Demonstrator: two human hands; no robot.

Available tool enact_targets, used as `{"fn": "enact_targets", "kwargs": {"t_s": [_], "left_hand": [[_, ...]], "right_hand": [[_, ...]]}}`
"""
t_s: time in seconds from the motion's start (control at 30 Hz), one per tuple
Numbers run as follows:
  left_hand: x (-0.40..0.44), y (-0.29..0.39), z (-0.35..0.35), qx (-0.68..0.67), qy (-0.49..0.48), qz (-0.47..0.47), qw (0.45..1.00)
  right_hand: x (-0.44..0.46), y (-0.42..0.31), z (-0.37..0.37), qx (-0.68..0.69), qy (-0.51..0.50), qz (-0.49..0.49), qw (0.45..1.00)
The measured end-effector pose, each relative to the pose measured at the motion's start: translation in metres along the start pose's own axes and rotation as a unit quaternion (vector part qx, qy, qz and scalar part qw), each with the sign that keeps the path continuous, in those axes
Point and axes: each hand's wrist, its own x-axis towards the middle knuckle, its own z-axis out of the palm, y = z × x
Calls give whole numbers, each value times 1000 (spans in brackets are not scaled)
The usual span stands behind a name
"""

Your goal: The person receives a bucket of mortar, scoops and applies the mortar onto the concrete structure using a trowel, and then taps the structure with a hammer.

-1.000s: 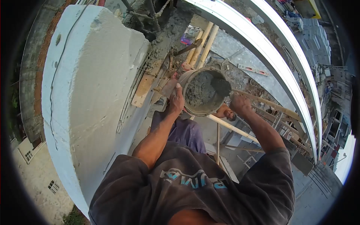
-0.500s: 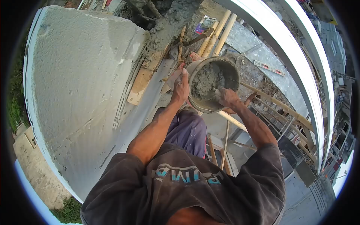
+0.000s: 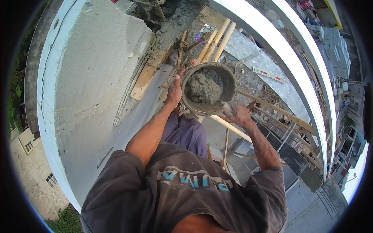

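A mortar-caked bucket (image 3: 230, 87) is tipped toward me, with a heap of wet grey mortar (image 3: 204, 86) inside. My left hand (image 3: 175, 93) grips the bucket's left side, thumb pointing up along the wall. At the lower right rim, my right hand (image 3: 239, 115) is closed, its fingers bent. A pale, mortar-coated piece (image 3: 226, 108) shows at its front; I cannot make out what it is. A brown, finger-thick shape (image 3: 251, 105) sticks out just beyond that hand, its kind unclear.
A rough plastered wall slab (image 3: 91, 77) rises on my left, with a wooden board (image 3: 143, 80) along its edge. Bamboo poles (image 3: 219, 39) lie ahead. White curved beams (image 3: 287, 50) arch on the right. A spirit level (image 3: 268, 74) rests on a metal sheet (image 3: 243, 44).
My right hand has come out of the bucket's mouth to its lower right rim. The bucket and both hands sit farther left in view, and the surroundings have shifted too.
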Motion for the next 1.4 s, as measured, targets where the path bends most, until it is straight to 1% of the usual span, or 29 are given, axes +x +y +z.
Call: {"fn": "enact_targets", "kwargs": {"t_s": [0.07,0.1,0.13,0.2,0.23,0.27,0.3,0.33,0.4,0.43,0.47,0.53,0.57,0.6,0.67,0.7,0.73,0.8,0.87,0.93,1.0,1.07,1.13,1.2,1.23,1.27,1.3,1.37,1.4], "left_hand": [[3,-13,-5,4,14,-23,1000],[0,-10,-11,2,10,-72,997],[0,-17,-17,-6,4,-77,997],[6,-33,-25,-23,-1,-79,997],[5,-33,-27,-26,7,-132,991],[5,-30,-32,-33,-5,-119,992],[6,-28,-36,-40,-18,-107,993],[8,-29,-38,-46,-33,-95,994],[13,-37,-34,-49,-27,-95,994],[18,-42,-32,-50,-23,-94,994],[20,-49,-31,-60,-21,-74,995],[26,-65,-27,-79,-13,-37,996],[35,-78,-21,-59,-10,-18,998],[44,-98,-14,-36,-8,-1,999],[57,-122,-8,11,-7,36,999],[59,-122,-12,16,-11,28,999],[60,-117,-16,21,-15,21,999],[52,-106,-21,22,-24,2,999],[40,-85,-30,23,-30,-30,999],[27,-56,-41,25,-38,-70,996],[28,-47,-42,17,-35,-57,998],[31,-43,-37,1,-30,-32,999],[32,-46,-24,-14,-27,-7,1000],[18,-48,-2,-22,-40,13,999],[0,-32,4,-20,-53,-13,998],[-17,3,3,-17,-65,-36,997],[-23,17,4,-14,-75,-57,995],[-13,-10,16,28,-98,39,994],[-6,-26,21,48,-108,85,989]], "right_hand": [[-26,-6,-17,5,17,-5,1000],[-37,-8,-25,14,24,-12,1000],[-52,-19,-39,23,32,-19,999],[-92,-49,-89,67,12,2,998],[-106,-62,-110,70,10,7,997],[-120,-74,-131,74,7,11,997],[-135,-88,-152,80,31,-12,996],[-144,-101,-173,61,39,-17,997],[-160,-127,-213,24,52,-20,998],[-161,-145,-237,43,17,3,999],[-158,-165,-263,63,-20,26,997],[-143,-228,-306,37,-10,58,998],[-120,-244,-321,11,-2,42,999],[-98,-268,-329,18,4,16,1000],[-52,-296,-351,-160,-10,-34,987],[-27,-290,-357,-271,-27,-89,958],[-21,-293,-361,-332,-36,-111,936],[-44,-293,-366,-331,-40,-70,940],[-85,-292,-360,-320,-14,-11,947],[-116,-267,-344,-166,70,70,981],[-133,-225,-313,-77,70,69,992],[-118,-156,-268,-107,20,52,993],[-90,-95,-202,-88,16,42,995],[-49,-44,-138,-161,5,97,982],[-37,-41,-121,-174,-37,128,976],[-19,-39,-105,-185,-75,157,967],[3,-18,-79,-185,-49,143,971],[54,23,-26,-188,12,107,976],[75,31,-9,-178,17,112,977]]}}
